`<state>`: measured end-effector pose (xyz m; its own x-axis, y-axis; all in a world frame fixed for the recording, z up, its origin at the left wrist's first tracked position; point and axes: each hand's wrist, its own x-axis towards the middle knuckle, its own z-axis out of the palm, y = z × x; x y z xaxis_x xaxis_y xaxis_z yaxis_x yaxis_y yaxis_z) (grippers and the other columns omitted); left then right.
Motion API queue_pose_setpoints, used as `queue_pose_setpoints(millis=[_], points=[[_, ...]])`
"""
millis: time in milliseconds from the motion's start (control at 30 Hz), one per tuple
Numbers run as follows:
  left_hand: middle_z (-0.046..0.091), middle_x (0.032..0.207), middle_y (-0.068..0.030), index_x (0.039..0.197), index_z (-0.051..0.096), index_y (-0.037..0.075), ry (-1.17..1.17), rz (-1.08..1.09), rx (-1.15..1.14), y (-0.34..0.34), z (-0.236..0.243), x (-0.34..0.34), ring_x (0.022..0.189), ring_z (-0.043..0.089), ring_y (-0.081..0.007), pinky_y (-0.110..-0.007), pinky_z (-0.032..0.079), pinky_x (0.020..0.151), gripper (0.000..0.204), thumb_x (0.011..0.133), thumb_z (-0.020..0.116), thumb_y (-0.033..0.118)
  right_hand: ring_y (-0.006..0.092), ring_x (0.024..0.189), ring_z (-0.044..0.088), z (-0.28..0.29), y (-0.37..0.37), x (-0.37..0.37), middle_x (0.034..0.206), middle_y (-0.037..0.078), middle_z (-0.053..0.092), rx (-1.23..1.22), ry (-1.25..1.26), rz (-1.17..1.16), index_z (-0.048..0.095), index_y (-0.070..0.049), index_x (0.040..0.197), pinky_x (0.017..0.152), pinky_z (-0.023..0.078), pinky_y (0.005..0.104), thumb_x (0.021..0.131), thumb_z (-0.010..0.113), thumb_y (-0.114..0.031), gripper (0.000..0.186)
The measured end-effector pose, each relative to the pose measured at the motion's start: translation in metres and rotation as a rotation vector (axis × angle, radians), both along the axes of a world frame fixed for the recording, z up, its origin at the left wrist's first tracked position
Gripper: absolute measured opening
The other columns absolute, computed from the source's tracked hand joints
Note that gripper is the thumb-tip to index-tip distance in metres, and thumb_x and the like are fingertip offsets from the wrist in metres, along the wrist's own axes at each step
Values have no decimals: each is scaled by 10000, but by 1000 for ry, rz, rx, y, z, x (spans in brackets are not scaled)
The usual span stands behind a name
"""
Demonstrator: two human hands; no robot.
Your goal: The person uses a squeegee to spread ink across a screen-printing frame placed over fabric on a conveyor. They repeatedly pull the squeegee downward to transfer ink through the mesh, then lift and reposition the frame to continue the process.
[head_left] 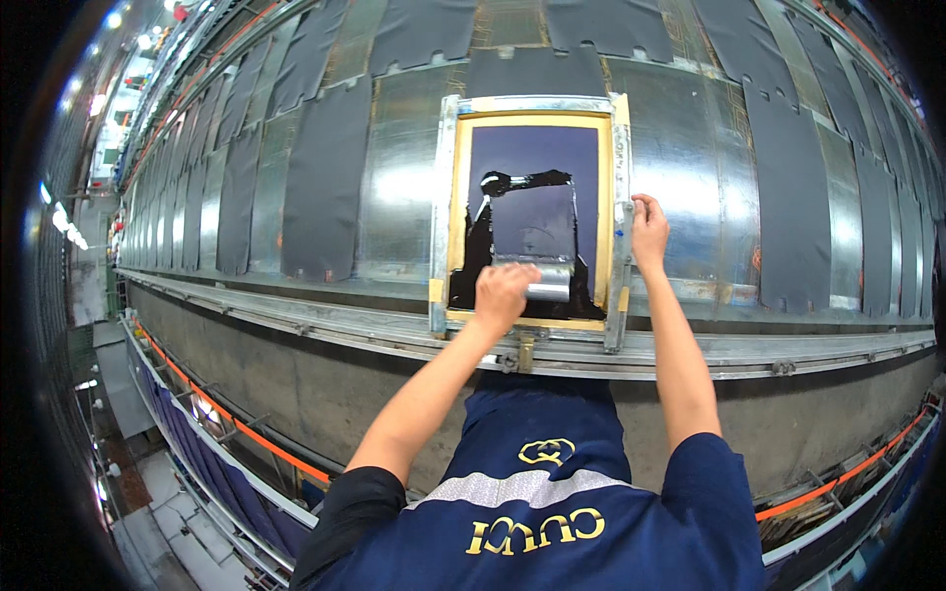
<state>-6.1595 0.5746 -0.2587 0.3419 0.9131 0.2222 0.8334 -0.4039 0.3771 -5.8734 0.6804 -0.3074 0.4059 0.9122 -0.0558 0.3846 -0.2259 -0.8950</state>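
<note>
A rectangular screen frame (619, 138) with yellow tape along its inner border lies across the long metal table. Its dark purple mesh (537, 148) carries glossy black ink (478, 236) along the top, sides and lower end of a smoother middle patch. My left hand (505, 295) is closed on a silver squeegee (552, 285) lying across the lower part of the mesh. My right hand (650, 231) has its fingers curled at the frame's right rail, apparently gripping its outer edge.
Dark fabric panels (325, 177) alternate with shiny metal strips (690, 167) along the table (399, 207). A metal rail (739, 350) runs along the near edge, above a grey gutter (808, 389). Orange pipes (251, 428) and racks line the lower sides, with lights at far left.
</note>
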Motion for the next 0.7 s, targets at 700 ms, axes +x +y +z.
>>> queue_pose_setpoints(millis=[700], points=[[709,1323,-37,1218,741,166,18,12,-183,-18,27,-439,1264,646,-242,-406,501,1064,530,708,756,25,277,751,672,29,9,-433,879,196,704,253,-86,23,702,-36,1090,712,504,418,1052,574,-203,214]])
